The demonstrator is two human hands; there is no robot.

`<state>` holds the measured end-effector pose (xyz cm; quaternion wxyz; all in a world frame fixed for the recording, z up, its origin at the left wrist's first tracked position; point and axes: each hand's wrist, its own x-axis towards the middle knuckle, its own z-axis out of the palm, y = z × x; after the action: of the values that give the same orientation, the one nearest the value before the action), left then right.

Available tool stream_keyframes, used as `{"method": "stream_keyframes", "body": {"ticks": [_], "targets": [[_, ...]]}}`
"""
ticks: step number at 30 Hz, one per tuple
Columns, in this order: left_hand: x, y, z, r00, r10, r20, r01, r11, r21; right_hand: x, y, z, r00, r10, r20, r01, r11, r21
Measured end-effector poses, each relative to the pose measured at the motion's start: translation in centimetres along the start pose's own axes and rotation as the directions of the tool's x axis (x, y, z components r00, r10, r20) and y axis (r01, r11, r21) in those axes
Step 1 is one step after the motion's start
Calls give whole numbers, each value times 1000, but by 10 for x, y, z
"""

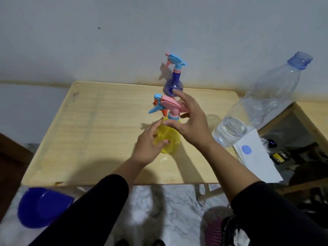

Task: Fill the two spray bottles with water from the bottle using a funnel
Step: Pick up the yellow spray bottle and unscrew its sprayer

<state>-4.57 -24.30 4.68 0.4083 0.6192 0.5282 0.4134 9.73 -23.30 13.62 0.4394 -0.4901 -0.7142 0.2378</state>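
A: Start at the hands. What are they doing?

B: The left hand wraps its fingers round the yellow spray bottle, gripping the belly. The right hand sits at the neck just under the pink trigger head, thumb and fingers curled toward the collar. It looks like a grasp for unscrewing, though the contact itself is partly hidden.

A: What could go wrong?

B: I judge the bottle light and slippery. If the left grip is loose, the body may spin with the cap rather than letting it come free. A sharp twist could also swing an elbow or the trigger head into the purple spray bottle, which stands just behind the yellow one.

A: And the water?

B: The water bottle stands to the right of the yellow bottle, near the table edge, capped and holding only a little water. It is tall and mostly empty, so a knock would tip it easily.

A: A funnel?

B: Something orange peeks out behind the trigger head; I cannot tell what it is.

A: The surface?

B: A pale wooden table against a plain wall. Right of the yellow bottle lies white paper; below left, on the marbled floor, a blue bowl.
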Motion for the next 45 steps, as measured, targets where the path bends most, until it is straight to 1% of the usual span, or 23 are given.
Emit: {"method": "stream_keyframes", "body": {"ticks": [2,3,9,12,14,16,20,22,27,31,34,39,42,45], "targets": [[0,-2,0,1000,-3,3,3,1000,-18,8,3,2,993,-67,93,73,995,-71],[0,-1,0,1000,-2,6,2,999,-37,10,5,2,990,-83,114,93,992,-88],[0,0,2,1000,1,-18,-3,998,-71,9,11,2,989,-101,106,111,989,-97],[0,-1,3,1000,-3,-15,2,997,-82,11,9,-1,976,-99,195,127,982,-138],[0,-1,2,1000,-11,-14,10,997,-80,15,6,-3,956,-113,272,154,979,-133],[1,-2,2,1000,-14,-11,13,999,-52,18,6,-5,941,-130,312,185,970,-155],[1,-1,2,1000,-17,-7,16,997,-75,21,11,-10,950,-131,283,192,961,-200],[1,0,2,1000,-20,-6,20,997,-76,21,12,-12,945,-137,297,210,950,-233],[2,-2,2,1000,-24,-1,24,997,-77,18,10,-12,927,-201,317,297,909,-293],[3,-2,2,1000,-7,10,8,997,-81,26,13,-21,890,-283,356,417,821,-390],[3,-2,1,1000,6,25,-4,996,-86,27,12,-22,877,-260,403,403,855,-326],[2,-2,1,1000,8,31,-5,994,-105,24,13,-20,869,-238,433,343,922,-182],[1,-2,1,999,8,35,-4,993,-117,25,18,-19,876,-270,399,364,913,-181],[1,-2,2,999,3,37,1,995,-102,24,20,-17,897,-257,359,340,921,-191]]}}
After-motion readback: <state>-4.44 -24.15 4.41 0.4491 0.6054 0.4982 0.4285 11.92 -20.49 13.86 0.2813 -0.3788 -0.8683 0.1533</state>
